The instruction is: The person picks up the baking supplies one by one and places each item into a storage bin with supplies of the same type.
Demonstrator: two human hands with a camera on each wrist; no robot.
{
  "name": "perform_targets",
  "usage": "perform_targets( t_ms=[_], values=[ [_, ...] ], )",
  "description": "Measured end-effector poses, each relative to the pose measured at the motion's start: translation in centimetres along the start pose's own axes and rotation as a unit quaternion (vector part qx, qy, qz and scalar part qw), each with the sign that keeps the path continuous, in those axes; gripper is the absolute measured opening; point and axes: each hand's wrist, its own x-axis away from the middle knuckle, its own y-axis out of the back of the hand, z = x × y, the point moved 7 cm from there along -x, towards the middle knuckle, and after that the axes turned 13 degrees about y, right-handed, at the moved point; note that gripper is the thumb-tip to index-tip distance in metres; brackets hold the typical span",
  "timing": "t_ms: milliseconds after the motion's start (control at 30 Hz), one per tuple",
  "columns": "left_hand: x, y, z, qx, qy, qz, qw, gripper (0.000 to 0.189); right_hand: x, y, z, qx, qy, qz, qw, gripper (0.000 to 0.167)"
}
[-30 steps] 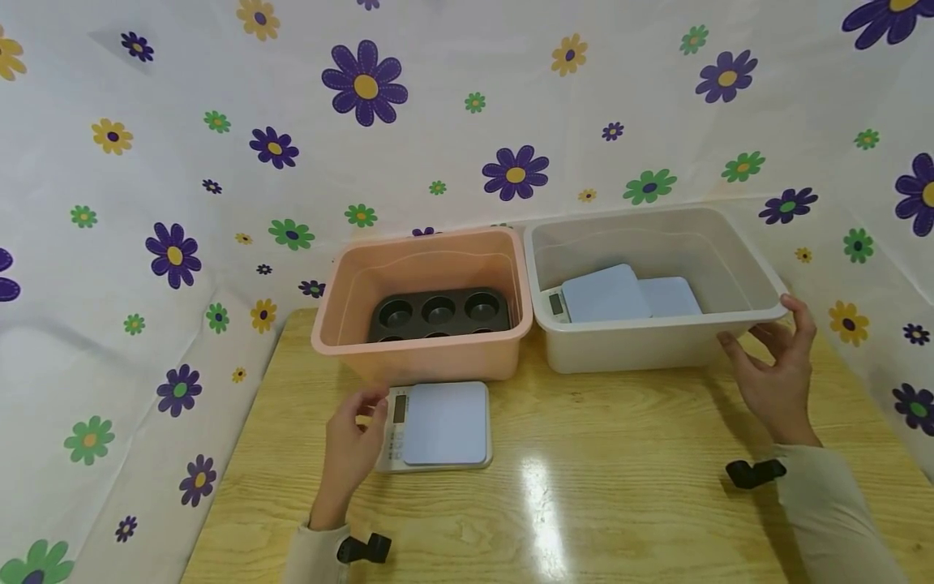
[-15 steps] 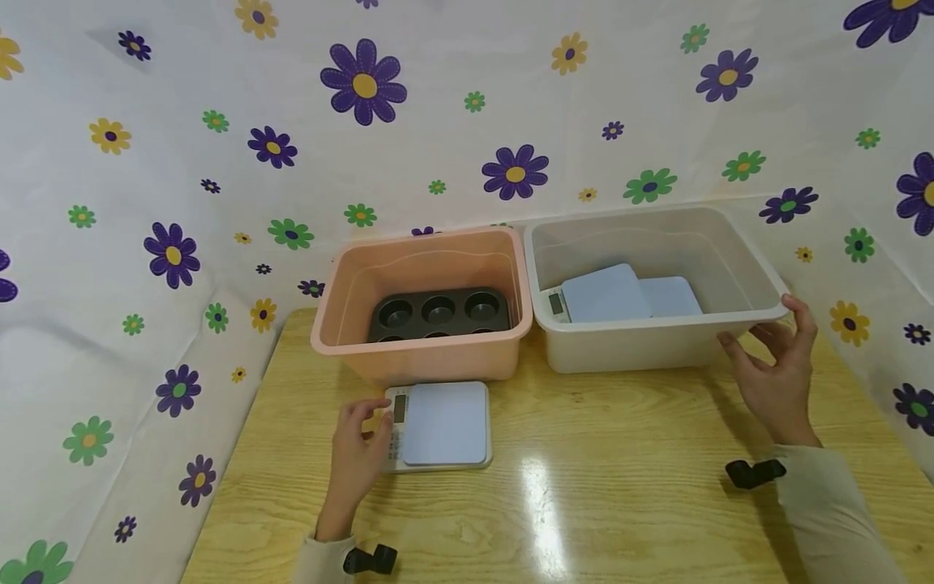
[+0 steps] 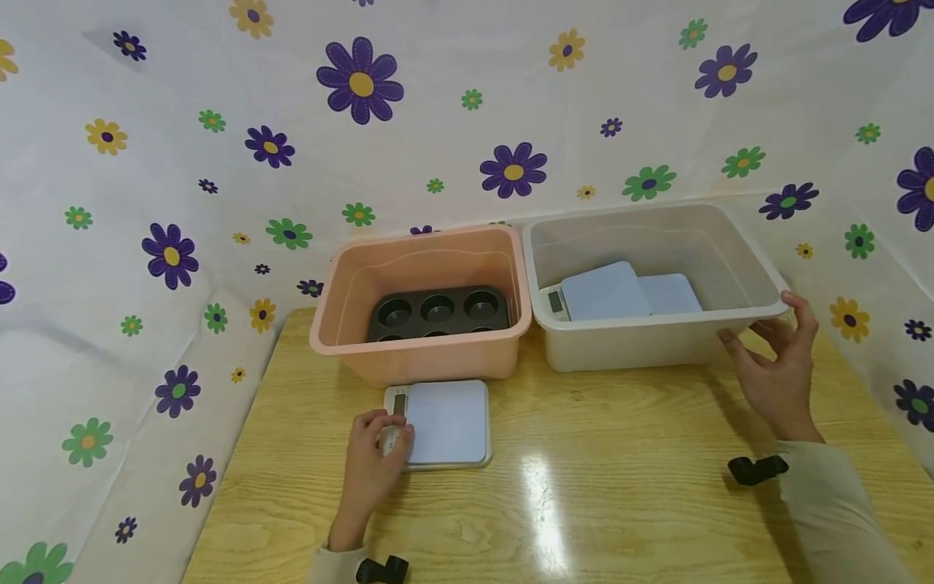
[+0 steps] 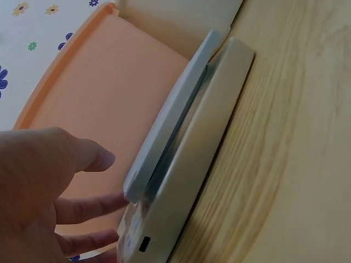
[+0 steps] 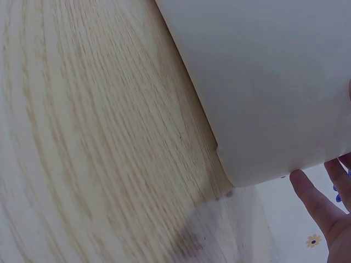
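Note:
A white kitchen scale [image 3: 451, 423] lies on the table, its display and buttons on the left side. My left hand [image 3: 372, 466] is over that button side, partly covering it. In the left wrist view, the fingers of this hand [image 4: 38, 170] reach the scale's panel end, the thumb standing apart above. At the front right corner of the white bin [image 3: 635, 345], my right hand [image 3: 779, 373] holds the rim, thumb below it on the wall. The right wrist view has the fingertips [image 5: 299, 178] of that hand against the bin wall. Two more scales [image 3: 606, 294] lie overlapping inside this bin.
A peach bin [image 3: 438, 361] stands left of the white one, close beside it, with a dark muffin pan [image 3: 458, 302] inside. The scale lies just in front of it. Flower-patterned sheeting [image 3: 438, 97] rises behind and beside the wooden table [image 3: 627, 478].
My left hand has moved right, from the scale's left edge to over its button panel. The right hand stays at the white bin's corner. The view has shifted slightly.

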Motion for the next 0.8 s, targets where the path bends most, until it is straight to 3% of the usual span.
perform_targets(
  t_ms=[233,533,667,800],
  values=[
    [0.2,-0.7,-0.2,0.003,0.027,-0.011,0.9996,0.031,-0.1,0.0,0.1,-0.003,0.011,-0.001,0.9999,0.088],
    [-0.2,-0.7,-0.1,0.005,0.102,0.028,0.9944,0.033,-0.1,-0.1,0.1,-0.012,0.013,-0.002,0.9998,0.088],
    [-0.2,0.0,-0.5,-0.004,0.1,0.035,0.9943,0.031,-0.2,-0.1,0.2,-0.012,0.015,-0.002,0.9998,0.087],
    [-0.2,0.7,-0.3,0.017,0.096,0.056,0.9936,0.027,-0.2,0.0,0.3,-0.008,0.017,0.001,0.9998,0.087]
  ],
)
